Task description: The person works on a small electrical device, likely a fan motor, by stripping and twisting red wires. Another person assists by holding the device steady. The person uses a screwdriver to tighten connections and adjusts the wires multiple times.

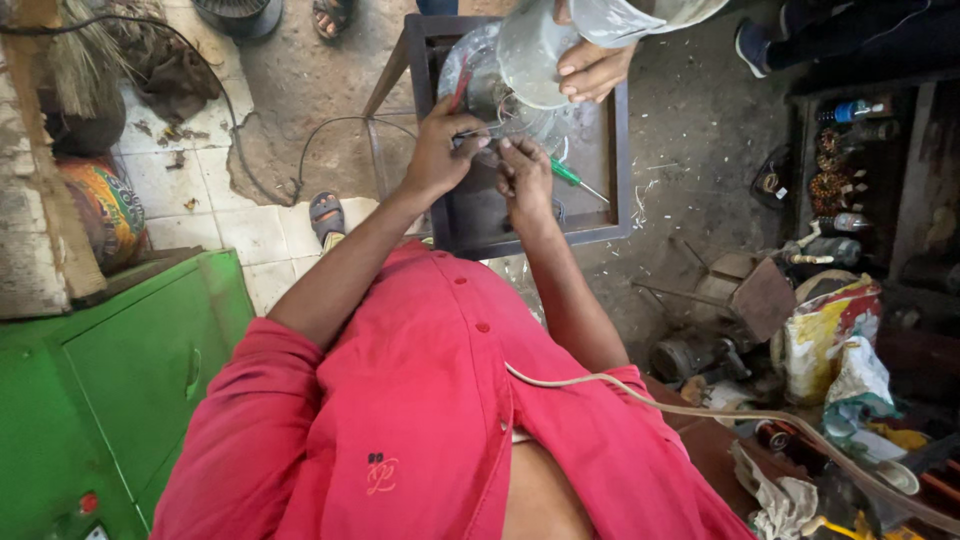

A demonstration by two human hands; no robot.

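My left hand (438, 152) and my right hand (525, 175) meet over a small dark-framed table (600, 232). Both pinch thin wires (487, 140) that come from a round motor part wrapped in clear plastic (482, 75). Another person's hand (592, 70) holds a pale round cover (530, 55) at the far side of that part. A green-handled screwdriver (573, 177) lies on the table just right of my right hand. Something red (460, 88) shows beside the motor part, above my left hand; what it is I cannot tell.
A green metal cabinet (130, 370) stands at the left. Clutter of motors, bags and coils (800, 330) fills the right side. A pale cord (720, 410) runs across my red shirt. A sandalled foot (327, 217) rests on the tiled floor, and other people's feet are at the top.
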